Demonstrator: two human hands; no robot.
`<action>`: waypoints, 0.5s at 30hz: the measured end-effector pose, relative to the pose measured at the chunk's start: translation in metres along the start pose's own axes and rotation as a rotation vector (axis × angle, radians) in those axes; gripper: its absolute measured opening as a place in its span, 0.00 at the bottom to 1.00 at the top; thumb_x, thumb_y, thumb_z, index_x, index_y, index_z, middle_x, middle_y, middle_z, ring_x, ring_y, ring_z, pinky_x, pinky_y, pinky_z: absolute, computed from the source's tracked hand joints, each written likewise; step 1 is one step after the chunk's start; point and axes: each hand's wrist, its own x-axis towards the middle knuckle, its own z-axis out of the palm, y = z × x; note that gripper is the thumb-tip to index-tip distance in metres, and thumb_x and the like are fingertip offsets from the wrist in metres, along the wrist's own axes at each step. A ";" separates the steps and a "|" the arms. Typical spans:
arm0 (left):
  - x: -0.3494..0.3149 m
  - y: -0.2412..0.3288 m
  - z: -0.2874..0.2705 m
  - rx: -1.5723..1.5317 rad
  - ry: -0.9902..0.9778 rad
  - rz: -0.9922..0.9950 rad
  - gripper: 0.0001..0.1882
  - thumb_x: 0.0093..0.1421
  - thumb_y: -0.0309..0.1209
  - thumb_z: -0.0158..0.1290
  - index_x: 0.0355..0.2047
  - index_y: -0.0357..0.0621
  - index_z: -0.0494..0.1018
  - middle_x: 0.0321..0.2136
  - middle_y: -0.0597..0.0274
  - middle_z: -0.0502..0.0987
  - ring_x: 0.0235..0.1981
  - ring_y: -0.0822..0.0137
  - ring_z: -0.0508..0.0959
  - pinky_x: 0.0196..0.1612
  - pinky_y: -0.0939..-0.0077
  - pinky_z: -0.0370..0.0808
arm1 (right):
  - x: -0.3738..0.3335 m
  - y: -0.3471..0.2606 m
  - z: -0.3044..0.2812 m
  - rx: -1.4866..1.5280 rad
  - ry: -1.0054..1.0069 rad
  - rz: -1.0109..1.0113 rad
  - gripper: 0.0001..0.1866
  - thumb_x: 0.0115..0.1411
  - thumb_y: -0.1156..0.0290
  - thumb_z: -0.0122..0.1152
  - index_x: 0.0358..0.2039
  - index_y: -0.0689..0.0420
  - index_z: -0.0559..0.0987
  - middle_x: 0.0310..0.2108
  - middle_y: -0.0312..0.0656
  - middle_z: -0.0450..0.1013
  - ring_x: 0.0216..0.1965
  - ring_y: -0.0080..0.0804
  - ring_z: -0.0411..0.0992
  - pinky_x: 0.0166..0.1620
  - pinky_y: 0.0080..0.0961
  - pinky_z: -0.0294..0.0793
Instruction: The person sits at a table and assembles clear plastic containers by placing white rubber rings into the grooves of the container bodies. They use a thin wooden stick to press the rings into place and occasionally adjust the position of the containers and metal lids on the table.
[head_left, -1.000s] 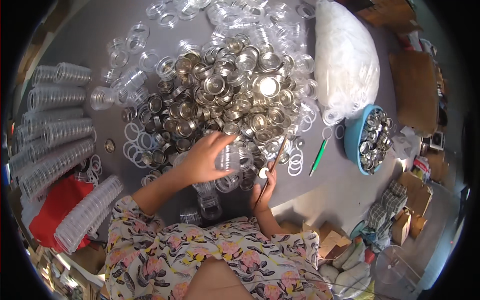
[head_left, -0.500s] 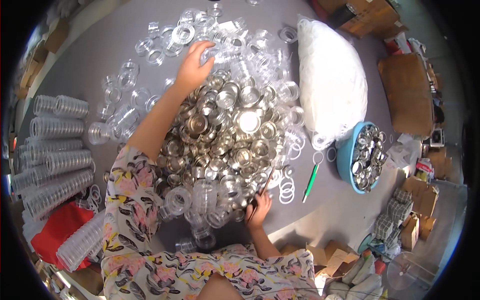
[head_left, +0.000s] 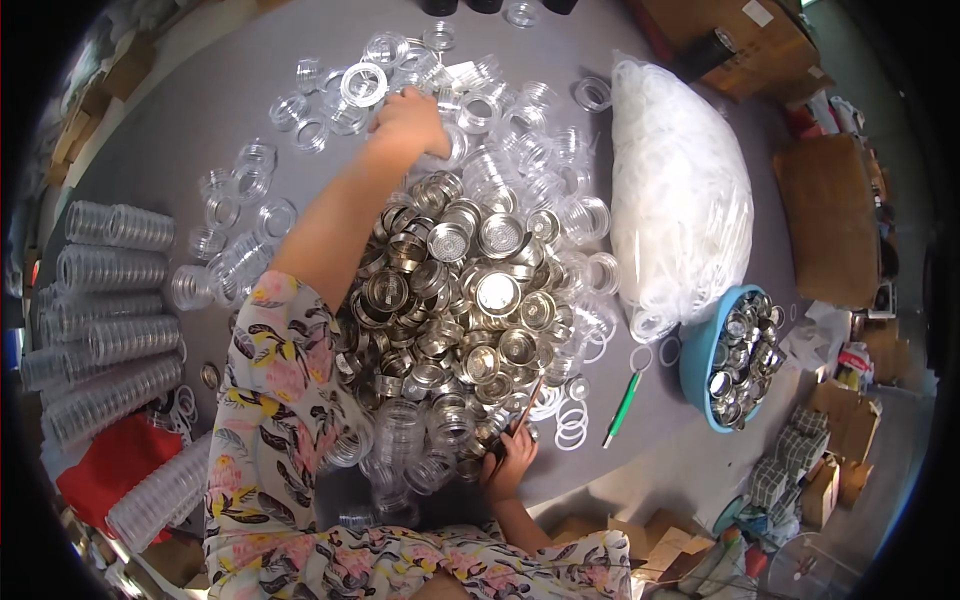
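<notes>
Silver-toned metal lids (head_left: 465, 300) lie heaped at the middle of the grey table (head_left: 150, 170), with clear plastic rings (head_left: 480, 112) spread along the heap's far side. The person's left hand (head_left: 412, 122) reaches over the lids to these rings, its fingers bent down among them; whether they grip one cannot be told. Nearer the body, the right hand (head_left: 512, 458) has its fingers closed around a thin brown stick (head_left: 530, 402), which points up toward the heap's near edge. Clear plastic jars (head_left: 400, 440) lie just left of that hand, and flat white rings (head_left: 571, 425) overlap to its right. Further right are a green-handled tool (head_left: 623, 405) and a blue basin (head_left: 697, 365) filled with more metal lids. Beyond them rests a bulging transparent bag (head_left: 680, 190) with white contents. At the left edge, clear plastic stacks (head_left: 115, 270) lie in rows above a red cloth (head_left: 115, 465).
</notes>
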 end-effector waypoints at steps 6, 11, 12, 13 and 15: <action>-0.004 -0.036 0.003 -0.140 -0.006 0.107 0.52 0.28 0.33 0.65 0.57 0.52 0.54 0.53 0.43 0.53 0.52 0.44 0.62 0.50 0.60 0.67 | 0.003 -0.003 -0.001 0.005 0.037 -0.025 0.19 0.58 0.56 0.41 0.43 0.58 0.64 0.50 0.55 0.63 0.53 0.52 0.57 0.56 0.52 0.41; 0.004 -0.070 0.012 -0.232 -0.049 0.246 0.53 0.26 0.30 0.64 0.57 0.54 0.53 0.50 0.40 0.54 0.50 0.44 0.63 0.50 0.63 0.67 | -0.001 0.002 -0.001 -0.007 0.015 -0.017 0.20 0.58 0.55 0.41 0.42 0.58 0.65 0.50 0.55 0.63 0.54 0.52 0.57 0.56 0.51 0.41; 0.002 -0.073 0.014 -0.257 -0.054 0.249 0.52 0.26 0.30 0.63 0.57 0.53 0.54 0.50 0.40 0.55 0.51 0.44 0.63 0.49 0.63 0.67 | -0.002 0.001 0.000 -0.012 0.016 -0.007 0.20 0.58 0.55 0.41 0.42 0.58 0.65 0.50 0.55 0.63 0.54 0.52 0.57 0.56 0.51 0.41; 0.001 -0.076 0.016 -0.283 -0.060 0.251 0.51 0.26 0.30 0.63 0.57 0.53 0.54 0.50 0.40 0.55 0.51 0.44 0.63 0.49 0.63 0.67 | -0.001 0.000 0.001 -0.016 0.016 0.003 0.20 0.58 0.55 0.41 0.42 0.58 0.65 0.51 0.55 0.63 0.54 0.53 0.56 0.56 0.51 0.41; -0.003 -0.078 0.014 -0.301 -0.050 0.234 0.50 0.28 0.30 0.62 0.56 0.51 0.54 0.49 0.41 0.56 0.50 0.44 0.65 0.49 0.62 0.67 | 0.001 -0.001 0.001 -0.010 0.023 0.001 0.19 0.58 0.56 0.41 0.42 0.59 0.65 0.50 0.55 0.63 0.54 0.53 0.57 0.56 0.51 0.41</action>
